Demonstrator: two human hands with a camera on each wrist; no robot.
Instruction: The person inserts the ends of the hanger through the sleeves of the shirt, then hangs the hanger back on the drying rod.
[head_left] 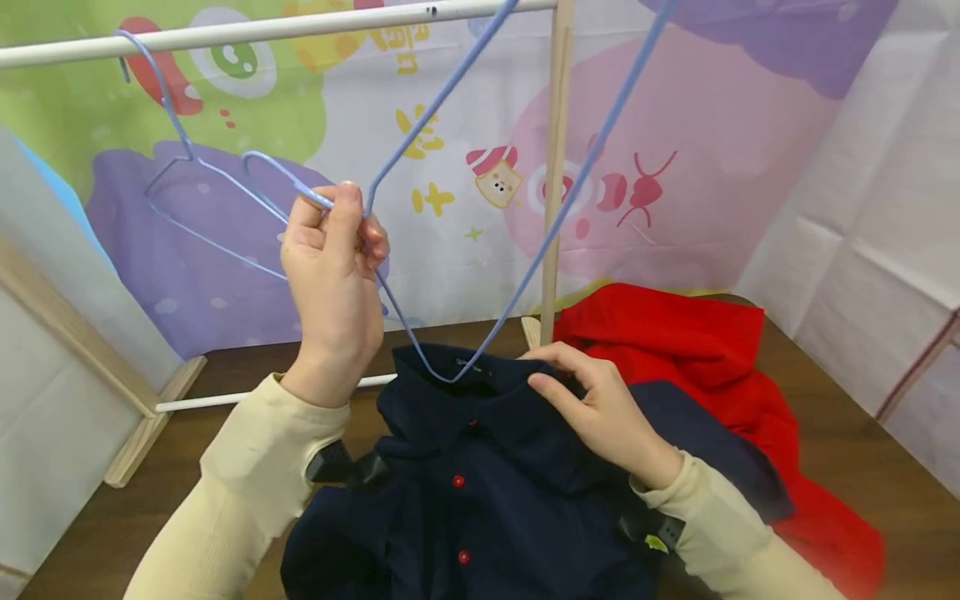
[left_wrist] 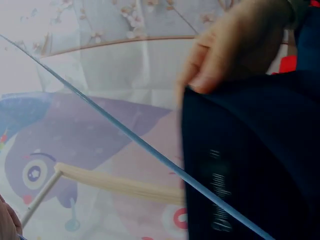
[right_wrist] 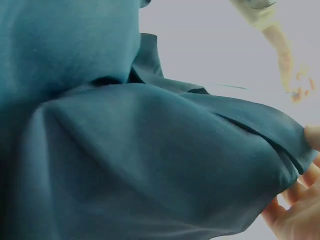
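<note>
My left hand (head_left: 337, 275) pinches a light blue wire hanger (head_left: 551, 225) near its hook, with the hanger tilted on its side. One corner of the hanger dips into the collar opening of a navy shirt (head_left: 517, 475) with red buttons. At the right side of that collar, my right hand (head_left: 600, 404) pinches the fabric between thumb and fingers. The left wrist view shows the collar's inside (left_wrist: 220, 150) with pale lettering and the hanger's wire crossing in front. In the right wrist view the shirt's cloth (right_wrist: 150, 150) fills most of the picture.
A second blue hanger (head_left: 172, 117) hangs from the white rail (head_left: 247, 32) of a rack with wooden posts (head_left: 557, 175). Red clothing (head_left: 675, 333) lies on the brown table (head_left: 832, 417) at the right. Behind stands a cartoon-printed cloth (head_left: 465, 108).
</note>
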